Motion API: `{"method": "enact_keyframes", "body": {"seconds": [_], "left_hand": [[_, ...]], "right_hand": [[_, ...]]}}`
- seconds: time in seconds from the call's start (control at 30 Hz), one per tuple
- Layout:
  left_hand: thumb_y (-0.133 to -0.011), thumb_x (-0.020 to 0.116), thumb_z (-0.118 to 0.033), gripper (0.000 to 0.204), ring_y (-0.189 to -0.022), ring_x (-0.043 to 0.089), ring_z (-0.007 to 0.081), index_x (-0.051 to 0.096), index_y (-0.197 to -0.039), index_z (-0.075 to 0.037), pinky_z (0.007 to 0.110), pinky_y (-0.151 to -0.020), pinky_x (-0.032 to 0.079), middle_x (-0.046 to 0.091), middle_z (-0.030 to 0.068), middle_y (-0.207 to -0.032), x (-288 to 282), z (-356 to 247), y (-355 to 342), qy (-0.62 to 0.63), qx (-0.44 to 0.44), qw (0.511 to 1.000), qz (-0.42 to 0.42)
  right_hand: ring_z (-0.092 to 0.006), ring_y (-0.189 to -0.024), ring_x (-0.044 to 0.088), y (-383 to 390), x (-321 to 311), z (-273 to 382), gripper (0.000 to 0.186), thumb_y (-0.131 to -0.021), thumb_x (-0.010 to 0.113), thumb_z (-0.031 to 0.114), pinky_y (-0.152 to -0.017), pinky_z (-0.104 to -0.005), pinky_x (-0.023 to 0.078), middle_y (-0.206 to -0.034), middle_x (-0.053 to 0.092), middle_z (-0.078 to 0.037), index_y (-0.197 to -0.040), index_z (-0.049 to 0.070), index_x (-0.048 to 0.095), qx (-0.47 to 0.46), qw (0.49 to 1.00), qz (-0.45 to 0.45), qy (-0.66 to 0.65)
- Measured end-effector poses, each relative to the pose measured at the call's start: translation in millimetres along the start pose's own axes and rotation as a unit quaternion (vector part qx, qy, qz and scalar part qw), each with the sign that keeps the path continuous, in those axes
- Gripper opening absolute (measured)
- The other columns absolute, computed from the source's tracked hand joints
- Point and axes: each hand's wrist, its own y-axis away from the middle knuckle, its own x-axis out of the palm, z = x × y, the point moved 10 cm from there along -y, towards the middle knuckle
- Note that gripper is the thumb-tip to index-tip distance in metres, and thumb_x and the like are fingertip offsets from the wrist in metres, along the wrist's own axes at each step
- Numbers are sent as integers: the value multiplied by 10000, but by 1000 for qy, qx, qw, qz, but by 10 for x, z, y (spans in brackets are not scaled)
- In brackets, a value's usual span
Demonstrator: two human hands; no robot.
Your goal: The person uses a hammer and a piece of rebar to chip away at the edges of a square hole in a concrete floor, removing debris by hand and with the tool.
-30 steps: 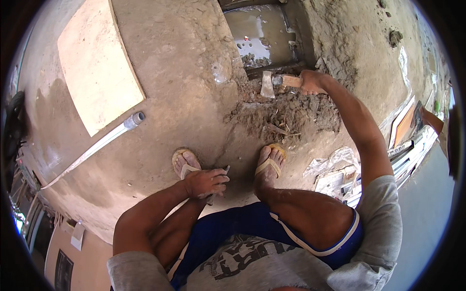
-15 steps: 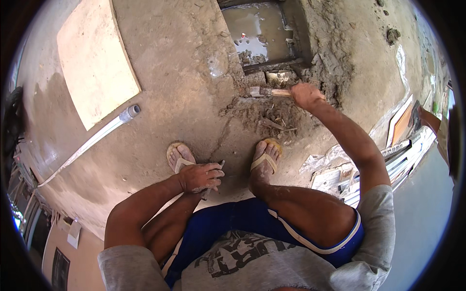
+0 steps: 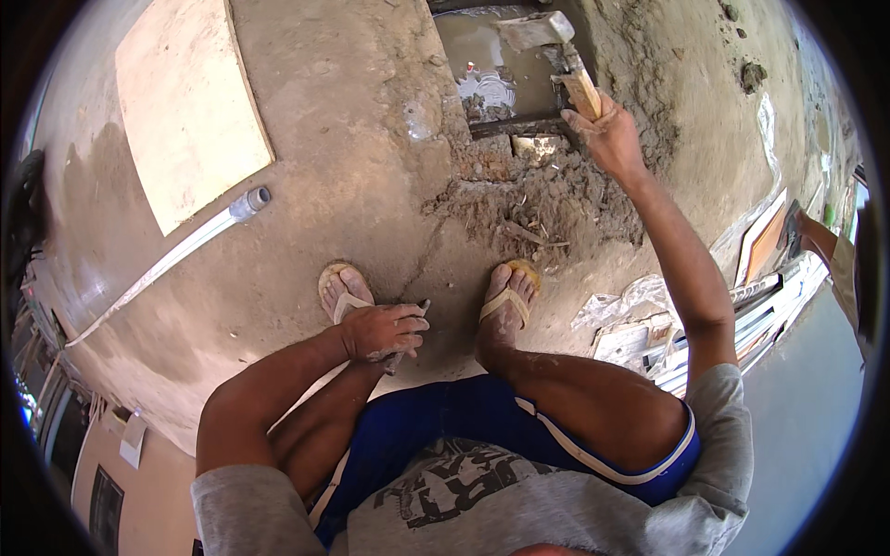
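Observation:
My right hand point(image 3: 607, 134) is wrapped round the wooden handle of a hammer point(image 3: 582, 91). Its grey, wide head is raised over a muddy, water-filled pit point(image 3: 579, 56) and slightly blurred. Between my feet, close to the left sandal point(image 3: 345, 301), my left hand point(image 3: 385, 334) is closed round a short grey rod point(image 3: 425, 306); its ends show past the fingers, the rest is hidden. Broken brickwork point(image 3: 487, 165) and a pale block point(image 3: 536, 146) lie along the pit's near edge, with loose rubble point(image 3: 519, 208) in front.
A pale board point(image 3: 190, 111) lies at the left, beside a grey-white pipe point(image 3: 185, 255). At the right are plastic sheeting point(image 3: 630, 301), long white strips point(image 3: 788, 296) and another person's arm point(image 3: 820, 236). A crack runs across the floor toward my feet.
My right hand has lifted the hammer up and away from the pit's near edge, its head now over the water. Ripples show on the water. My left hand has barely moved.

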Motion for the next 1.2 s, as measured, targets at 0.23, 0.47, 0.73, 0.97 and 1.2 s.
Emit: {"method": "enact_keyframes", "body": {"seconds": [0.23, 0.47, 0.73, 0.97, 1.2], "left_hand": [[-851, 678, -374, 284, -1277, 519, 274, 690, -1001, -133, 365, -909, 559, 625, 46, -1244, -71, -5, -25, 7, 22, 1000, -14], [-820, 717, -308, 245, -1266, 527, 323, 688, -953, -104, 407, -969, 538, 629, 95, -1240, -106, -15, -57, 40, 20, 999, -21], [-813, 719, -316, 260, -1257, 534, 328, 686, -955, -101, 412, -966, 538, 625, 97, -1250, -104, -3, -39, 57, 12, 998, -31], [-815, 704, -311, 261, -1267, 528, 327, 688, -964, -97, 407, -985, 529, 619, 96, -1265, -75, -24, -18, 53, 5, 998, -22], [-833, 678, -321, 240, -1269, 527, 320, 695, -939, -106, 395, -993, 523, 622, 89, -1260, -64, -17, -21, 41, -1, 999, -12]], "right_hand": [[-269, -937, 713, 597, 1001, -782, 318, -927, 647, 161, -793, -342, 559, -1048, 730, -138, -1239, 109, 622, -50, 874, 333, 350], [-239, -875, 729, 334, 621, -5, 239, -958, 540, 121, -686, -427, 582, -922, 734, -98, -1185, 151, 609, -304, 808, 86, 497], [-356, -914, 695, 555, 589, -443, 415, -880, 752, 279, -800, -364, 540, -1082, 722, -180, -1218, 70, 630, 4, 981, 16, -195], [-292, -954, 726, 549, 1073, -492, 320, -990, 477, 128, -769, -421, 597, -1005, 723, -127, -1279, 126, 613, -85, 810, 339, 472], [-328, -815, 710, 542, 517, -341, 281, -949, 568, 177, -723, -461, 581, -1028, 702, -138, -1222, 126, 608, -194, 877, 108, 427]]}}
